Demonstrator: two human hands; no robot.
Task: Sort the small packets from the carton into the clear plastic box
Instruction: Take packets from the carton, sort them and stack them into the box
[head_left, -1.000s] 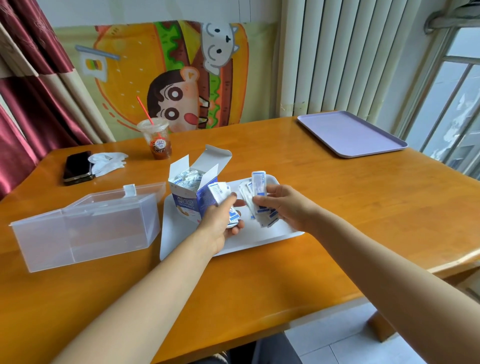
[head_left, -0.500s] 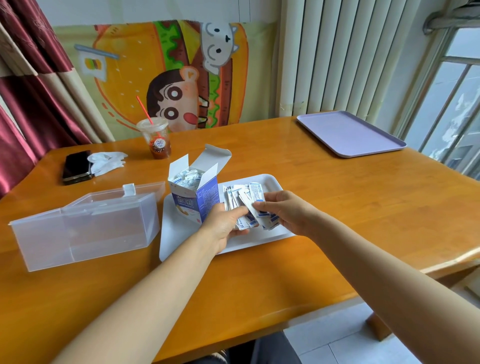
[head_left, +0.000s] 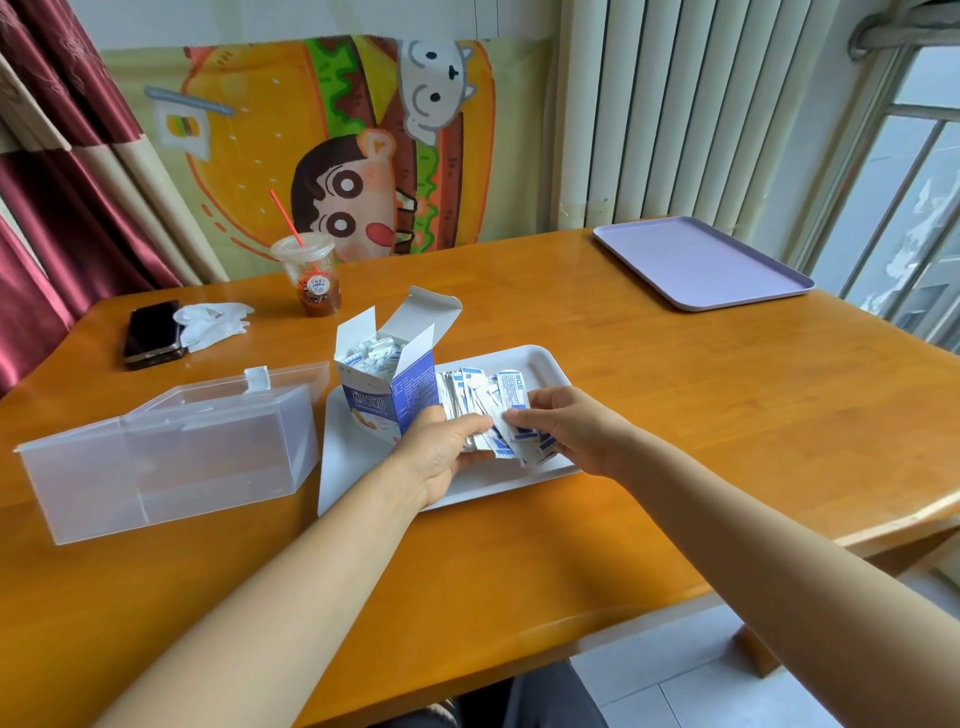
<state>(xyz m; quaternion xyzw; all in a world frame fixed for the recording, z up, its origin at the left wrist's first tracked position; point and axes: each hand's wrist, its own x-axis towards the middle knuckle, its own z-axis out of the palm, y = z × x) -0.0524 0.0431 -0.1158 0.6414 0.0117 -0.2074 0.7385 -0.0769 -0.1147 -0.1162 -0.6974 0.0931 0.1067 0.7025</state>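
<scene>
A blue and white carton (head_left: 387, 392) stands open on a white tray (head_left: 540, 358), with more small packets showing in its top. A bunch of small white and blue packets (head_left: 478, 400) is held over the tray, just right of the carton. My left hand (head_left: 441, 452) grips the bunch from below and the left. My right hand (head_left: 563, 423) pinches the packets on the right side of the bunch. The clear plastic box (head_left: 166, 452) lies on the table left of the tray, its lid hinged open at the back.
A black phone (head_left: 153, 332) and a crumpled white tissue (head_left: 213, 322) lie at the far left. A plastic cup with a red straw (head_left: 311, 278) stands behind the carton. A lilac tray (head_left: 701, 262) sits at the far right. The table edge runs near my body.
Both hands have come together over the tray. The single packet raised in my right hand a second ago has been lowered into the bunch, which now sits gathered between both hands.
</scene>
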